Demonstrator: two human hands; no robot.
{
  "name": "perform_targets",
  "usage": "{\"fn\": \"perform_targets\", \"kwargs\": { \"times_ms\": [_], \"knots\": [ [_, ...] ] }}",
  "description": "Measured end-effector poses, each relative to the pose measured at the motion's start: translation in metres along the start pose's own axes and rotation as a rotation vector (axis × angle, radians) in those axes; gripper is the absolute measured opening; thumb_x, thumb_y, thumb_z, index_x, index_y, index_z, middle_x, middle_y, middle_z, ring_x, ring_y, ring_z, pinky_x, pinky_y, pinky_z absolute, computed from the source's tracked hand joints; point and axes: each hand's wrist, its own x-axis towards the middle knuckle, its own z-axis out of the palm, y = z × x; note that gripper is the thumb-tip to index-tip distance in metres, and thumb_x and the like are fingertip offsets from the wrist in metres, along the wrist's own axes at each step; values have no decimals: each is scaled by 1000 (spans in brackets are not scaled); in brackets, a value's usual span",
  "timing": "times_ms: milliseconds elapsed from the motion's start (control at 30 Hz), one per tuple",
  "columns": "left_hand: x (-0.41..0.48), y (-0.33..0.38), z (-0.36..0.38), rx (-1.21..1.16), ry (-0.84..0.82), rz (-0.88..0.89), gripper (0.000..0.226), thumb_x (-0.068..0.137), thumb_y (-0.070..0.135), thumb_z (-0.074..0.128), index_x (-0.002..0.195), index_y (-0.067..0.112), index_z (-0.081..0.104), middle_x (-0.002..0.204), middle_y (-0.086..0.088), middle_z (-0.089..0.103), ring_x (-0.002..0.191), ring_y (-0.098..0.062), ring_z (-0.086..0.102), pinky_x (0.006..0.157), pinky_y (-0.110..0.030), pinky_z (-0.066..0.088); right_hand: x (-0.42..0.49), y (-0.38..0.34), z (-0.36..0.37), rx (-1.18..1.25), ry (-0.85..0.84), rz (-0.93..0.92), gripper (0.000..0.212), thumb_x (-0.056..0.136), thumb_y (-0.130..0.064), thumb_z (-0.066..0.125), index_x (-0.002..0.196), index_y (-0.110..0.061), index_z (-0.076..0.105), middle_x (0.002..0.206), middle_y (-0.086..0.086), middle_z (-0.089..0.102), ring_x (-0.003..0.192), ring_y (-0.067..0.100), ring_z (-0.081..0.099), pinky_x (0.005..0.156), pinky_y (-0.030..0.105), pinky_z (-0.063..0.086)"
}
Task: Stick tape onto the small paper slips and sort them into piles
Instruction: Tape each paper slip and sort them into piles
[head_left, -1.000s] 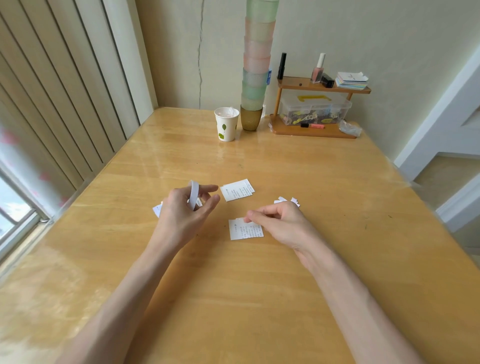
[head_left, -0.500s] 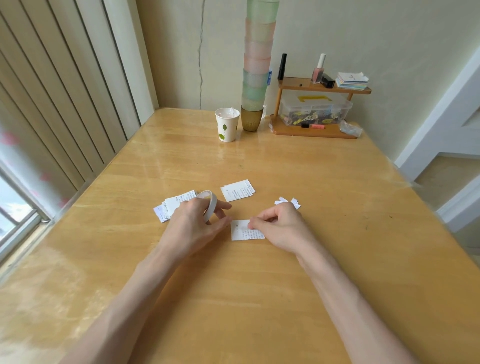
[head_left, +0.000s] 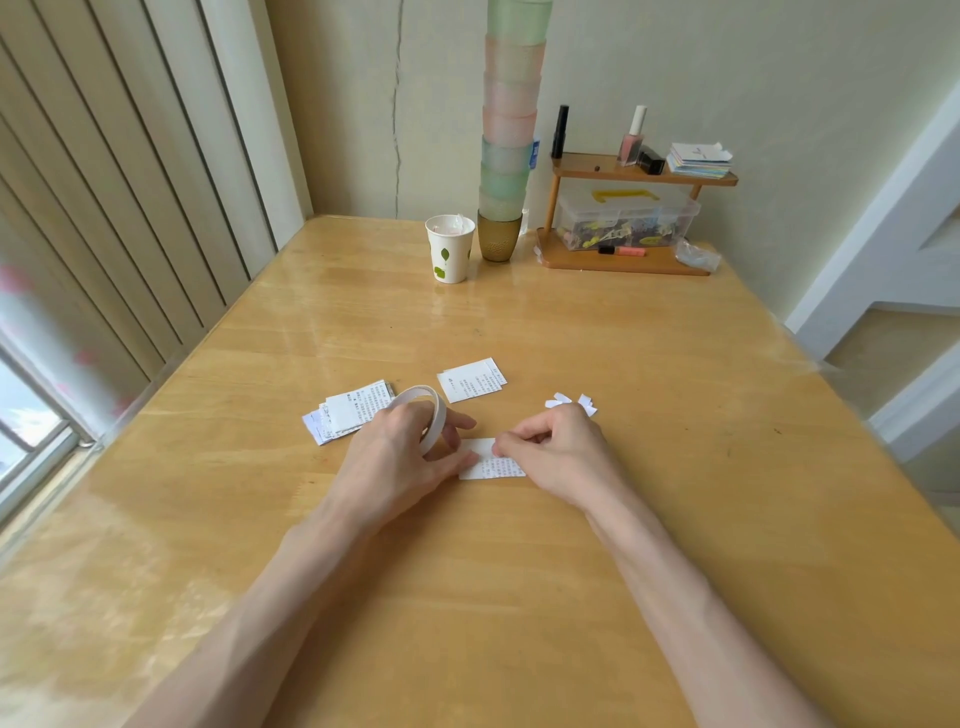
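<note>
My left hand (head_left: 400, 457) grips a white roll of tape (head_left: 423, 408), held low over the wooden table (head_left: 519, 597). Its thumb touches the left edge of a small printed paper slip (head_left: 493, 463) lying flat between both hands. My right hand (head_left: 558, 452) has its fingers curled, with the fingertips down on the slip's top edge. A pile of several slips (head_left: 349, 410) lies left of the tape roll. Another small pile of slips (head_left: 471, 379) lies farther back. Torn white scraps (head_left: 570, 404) lie just beyond my right hand.
At the table's far end stand a paper cup (head_left: 450, 255), a tall stack of coloured cups (head_left: 506, 156) and a small wooden shelf (head_left: 631, 218) with a clear box and bottles. Vertical blinds and a window are on the left.
My left hand has lowered the tape roll from above the table down to the slip. My right hand has shifted slightly left onto the slip. The left pile is uncovered.
</note>
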Motion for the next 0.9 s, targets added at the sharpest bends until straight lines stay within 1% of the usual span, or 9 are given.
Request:
{"fn": "perform_targets", "kwargs": {
  "times_ms": [100, 200, 433, 533, 600, 700, 800, 833, 900],
  "knots": [
    [0, -1, 0, -9, -12, 2, 20, 84, 40, 84, 101, 38, 75, 92, 23, 69, 90, 1, 63, 80, -31, 54, -2, 0, -1, 5, -9, -10, 15, 90, -30, 72, 80, -23, 81, 62, -9, 59, 50, 1, 48, 44, 12, 36],
    [-1, -1, -2, -26, -67, -7, 22, 83, 45, 84, 101, 38, 74, 99, 20, 71, 99, -3, 65, 87, -37, 55, -3, 1, -2, 18, -11, -39, 16, 90, -31, 73, 79, -24, 81, 60, -10, 58, 47, -1, 47, 43, 11, 35],
    [-2, 3, -8, -70, -114, -21, 31, 77, 44, 89, 102, 41, 71, 103, 22, 68, 101, 1, 64, 91, -36, 54, -3, -1, -3, 6, -20, -45, 18, 92, -33, 70, 83, -24, 82, 73, -3, 69, 60, 4, 52, 46, 11, 36],
    [-2, 2, -7, -58, -128, -20, 28, 78, 45, 88, 101, 42, 73, 100, 22, 67, 99, 5, 63, 90, -34, 54, -3, -1, -4, 21, -17, -20, 18, 91, -33, 70, 81, -25, 82, 61, -15, 62, 52, -2, 50, 45, 10, 35],
    [-1, 1, -7, -48, -135, -27, 26, 79, 46, 87, 101, 42, 75, 99, 20, 67, 95, -1, 64, 87, -36, 54, -3, -2, -5, 27, -22, -9, 19, 91, -32, 70, 79, -25, 82, 56, -16, 60, 52, -2, 50, 46, 12, 36],
    [0, 0, -6, -59, -144, -37, 24, 79, 46, 88, 97, 45, 73, 101, 19, 69, 92, -7, 66, 87, -40, 55, -4, -3, -5, 37, -40, -4, 20, 92, -34, 69, 79, -26, 83, 75, -7, 73, 68, 7, 57, 59, 21, 43],
    [0, 0, -7, -71, -144, -39, 23, 79, 45, 88, 93, 47, 69, 102, 17, 70, 93, -8, 67, 88, -42, 55, -5, -4, -6, 90, -56, 20, 19, 91, -34, 70, 80, -26, 83, 89, -9, 78, 85, 13, 66, 70, 22, 46],
    [0, 0, -7, -68, -143, -43, 25, 79, 44, 88, 92, 48, 68, 102, 17, 70, 94, -8, 67, 88, -41, 55, -5, -5, -7, 112, -66, 31, 19, 91, -34, 71, 80, -25, 83, 84, -14, 76, 86, 12, 64, 71, 21, 46],
    [0, 1, -7, -62, -142, -49, 28, 78, 43, 89, 91, 49, 65, 101, 18, 70, 95, -7, 67, 88, -41, 55, -6, -6, -10, 139, -90, 43, 19, 92, -32, 70, 82, -23, 83, 56, -27, 61, 73, 5, 56, 68, 19, 42]
  ]
}}
